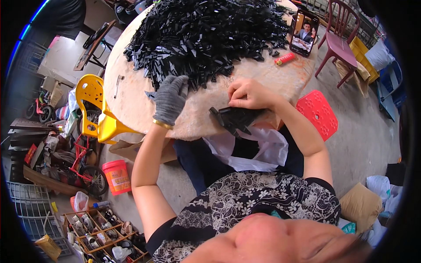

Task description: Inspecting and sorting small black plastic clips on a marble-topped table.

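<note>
A large heap of small black plastic pieces (206, 37) covers the far part of the round table (127, 98). My left hand (170, 100), in a grey knitted glove, rests at the near edge of the heap. Its fingers curl down among the pieces, and what they hold is hidden; one dark piece (150, 94) pokes out beside it. Bare and closed in a pinch, my right hand (250, 94) is at the near edge of the table. Its fingertips meet a small group of black pieces (237, 119); I cannot make out what is between them.
An opened white plastic bag (274, 147) lies on my lap below the table edge. A phone (303, 33) leans at the far right, near a red lighter (285, 58). A pen-like stick (118, 86) lies left. Around stand a yellow chair (107, 125), red stool (317, 115) and orange bucket (116, 176).
</note>
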Motion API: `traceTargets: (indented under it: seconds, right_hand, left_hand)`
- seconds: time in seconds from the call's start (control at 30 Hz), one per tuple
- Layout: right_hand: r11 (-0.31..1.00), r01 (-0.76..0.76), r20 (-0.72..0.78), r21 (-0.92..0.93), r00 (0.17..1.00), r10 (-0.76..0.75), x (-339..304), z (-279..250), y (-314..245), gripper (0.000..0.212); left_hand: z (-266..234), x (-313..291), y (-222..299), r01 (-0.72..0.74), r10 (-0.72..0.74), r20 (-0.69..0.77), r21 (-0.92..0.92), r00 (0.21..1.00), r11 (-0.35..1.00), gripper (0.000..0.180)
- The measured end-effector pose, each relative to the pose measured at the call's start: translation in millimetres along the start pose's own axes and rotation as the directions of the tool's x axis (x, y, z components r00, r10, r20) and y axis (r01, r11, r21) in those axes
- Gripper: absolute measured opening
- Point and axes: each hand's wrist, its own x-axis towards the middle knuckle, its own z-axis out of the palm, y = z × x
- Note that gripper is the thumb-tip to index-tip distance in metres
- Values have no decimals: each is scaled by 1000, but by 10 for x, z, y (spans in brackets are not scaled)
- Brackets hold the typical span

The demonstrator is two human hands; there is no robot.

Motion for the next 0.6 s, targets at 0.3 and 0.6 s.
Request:
traceTargets:
  seconds: [0.3, 0.6]
  right_hand:
    - [852, -234, -219, -469, 965, 144, 321, -154, 337, 23]
    - [884, -300, 34, -357, 942, 333, 566, -157, 258, 22]
  left_hand:
    - [141, 624, 10, 223, -348, 253, 416, 903, 882, 57]
    - [50, 630, -135, 105, -179, 372, 209, 911, 972, 32]
